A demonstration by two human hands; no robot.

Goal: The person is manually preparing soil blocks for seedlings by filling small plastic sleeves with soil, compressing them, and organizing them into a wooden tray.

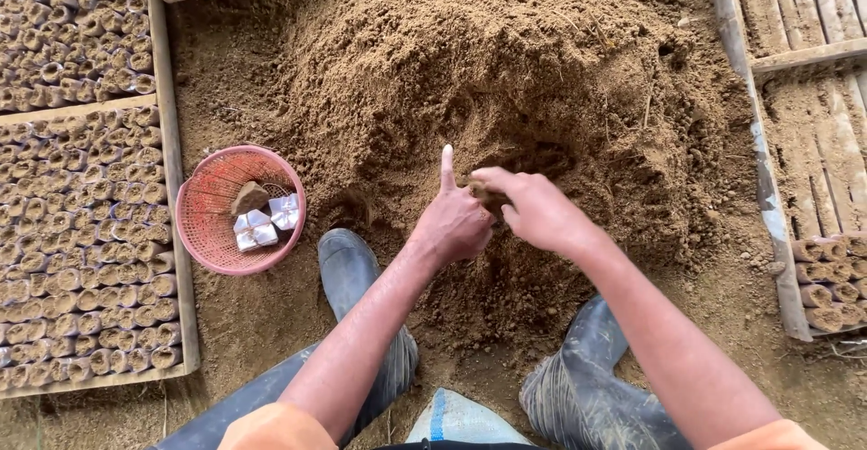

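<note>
A big pile of brown soil (506, 80) fills the middle of the head view. My left hand (452, 220) and my right hand (533, 206) meet at the foot of the pile. The left hand is curled around something small and soil-filled, its forefinger pointing up. My right hand pinches a clump of soil (490, 197) at the top of what the left hand holds. That held thing is mostly hidden by the fingers. My two dark rubber boots (348, 269) rest on the soil on either side.
A pink plastic basket (200, 224) on the left holds folded white bags (256, 231) and a soil lump. Wooden-framed beds of several filled small bags (81, 233) line the left. A wooden pallet (813, 125) with a few filled bags (826, 278) is on the right.
</note>
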